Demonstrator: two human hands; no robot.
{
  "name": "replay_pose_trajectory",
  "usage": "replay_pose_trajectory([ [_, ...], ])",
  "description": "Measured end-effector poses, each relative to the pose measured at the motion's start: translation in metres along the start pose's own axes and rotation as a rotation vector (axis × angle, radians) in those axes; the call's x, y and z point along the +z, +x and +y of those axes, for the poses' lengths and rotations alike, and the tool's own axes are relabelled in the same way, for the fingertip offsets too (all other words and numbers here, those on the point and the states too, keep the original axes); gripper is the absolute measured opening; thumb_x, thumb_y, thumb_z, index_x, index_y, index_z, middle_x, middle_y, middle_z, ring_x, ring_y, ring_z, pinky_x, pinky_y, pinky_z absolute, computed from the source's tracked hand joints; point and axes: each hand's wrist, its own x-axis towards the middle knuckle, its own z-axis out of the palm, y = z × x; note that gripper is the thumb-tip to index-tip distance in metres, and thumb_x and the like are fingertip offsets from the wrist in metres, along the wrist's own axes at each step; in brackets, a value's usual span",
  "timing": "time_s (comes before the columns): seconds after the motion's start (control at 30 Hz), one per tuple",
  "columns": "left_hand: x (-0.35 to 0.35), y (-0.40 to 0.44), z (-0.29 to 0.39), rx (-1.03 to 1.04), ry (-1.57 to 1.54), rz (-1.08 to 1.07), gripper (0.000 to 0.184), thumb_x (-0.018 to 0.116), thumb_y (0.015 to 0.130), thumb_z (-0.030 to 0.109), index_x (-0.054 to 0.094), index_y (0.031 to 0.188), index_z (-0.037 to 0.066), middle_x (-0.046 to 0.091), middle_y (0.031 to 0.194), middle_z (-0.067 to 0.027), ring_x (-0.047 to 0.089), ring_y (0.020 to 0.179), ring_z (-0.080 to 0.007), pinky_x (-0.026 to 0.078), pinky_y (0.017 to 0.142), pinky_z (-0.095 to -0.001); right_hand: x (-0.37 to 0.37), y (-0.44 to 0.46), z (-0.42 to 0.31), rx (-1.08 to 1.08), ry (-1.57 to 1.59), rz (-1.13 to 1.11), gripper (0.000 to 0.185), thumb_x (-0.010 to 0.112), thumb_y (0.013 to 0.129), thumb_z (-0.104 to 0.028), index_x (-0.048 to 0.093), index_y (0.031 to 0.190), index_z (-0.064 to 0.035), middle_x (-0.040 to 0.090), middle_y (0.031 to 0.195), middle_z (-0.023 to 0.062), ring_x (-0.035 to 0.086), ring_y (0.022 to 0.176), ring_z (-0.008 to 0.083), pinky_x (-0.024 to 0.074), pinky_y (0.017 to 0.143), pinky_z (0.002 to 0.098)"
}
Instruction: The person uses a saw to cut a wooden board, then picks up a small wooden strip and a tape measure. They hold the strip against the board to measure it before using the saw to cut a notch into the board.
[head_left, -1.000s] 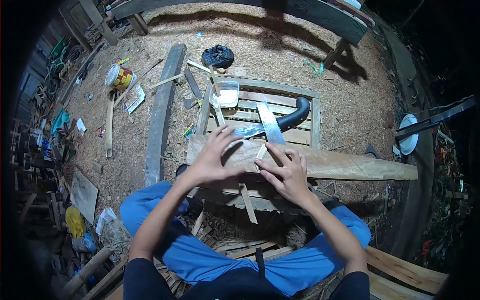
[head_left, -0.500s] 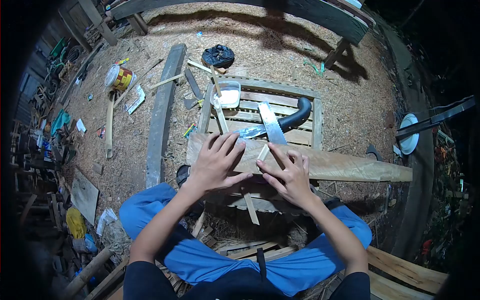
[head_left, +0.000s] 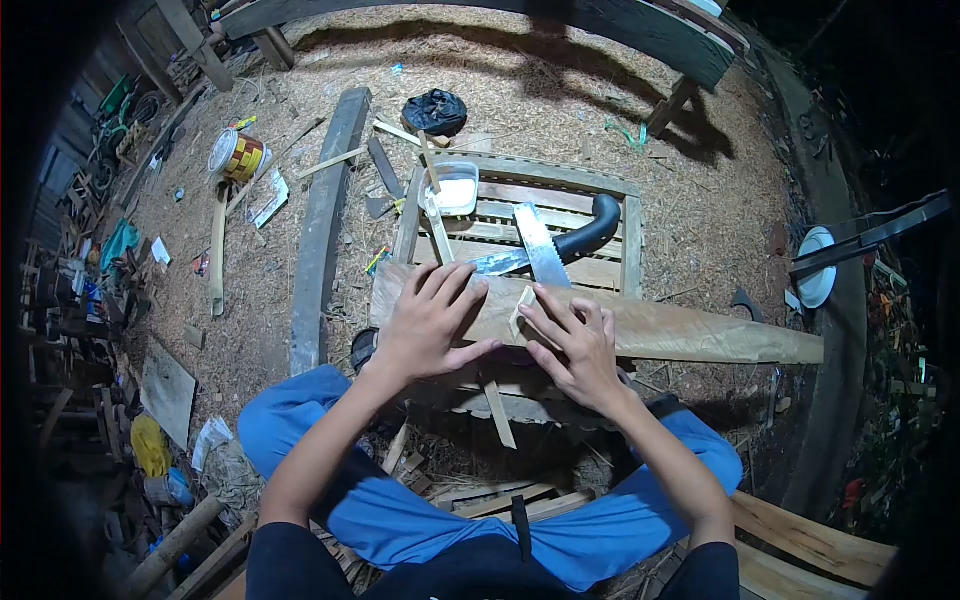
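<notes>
A small pale wood block [head_left: 521, 311] lies on a long plank [head_left: 700, 333] across in front of me. My left hand [head_left: 427, 322] rests open on the plank's left part, fingers spread and holding nothing. Just right of the block is my right hand [head_left: 575, 345], its fingers apart and the fingertips at the block's edge; whether they touch it I cannot tell. Beyond the plank, a saw blade [head_left: 541, 245] lies across a saw with a curved black handle [head_left: 590, 232]. A thin wood strip [head_left: 498, 412] hangs below the plank.
A slatted wooden frame [head_left: 633, 245] lies behind the plank, with a clear plastic tub [head_left: 456, 190] of white material at its corner. A thick beam [head_left: 328, 230] runs along the left. A paint bucket [head_left: 237, 155], a black plastic bag [head_left: 436, 111] and a hatchet-like tool [head_left: 383, 180] lie farther off.
My right hand's fingertips have shifted off the small wood block to its right side, leaving more of it showing. My left hand has hardly moved.
</notes>
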Motion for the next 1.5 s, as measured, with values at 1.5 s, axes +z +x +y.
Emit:
replay_pose_trajectory([
  [1.5, 0.0024, -0.0005, -0.0014, 0.003, 0.016, -0.005, 0.072, 0.073, 0.088, 0.059, 0.062, 0.134, 0.004, 0.058, 0.143, -0.0199, 0.054, 0.134, -0.0366, 0.036, 0.116, -0.0529, 0.0030, 0.0008, 0.0020, -0.048, -0.047, 0.014, 0.041, 0.070, 0.096, -0.036, 0.068, 0.137, -0.0382, 0.045, 0.166, -0.0024, 0.052, 0.118, 0.0248, 0.0368, 0.100, 0.0469],
])
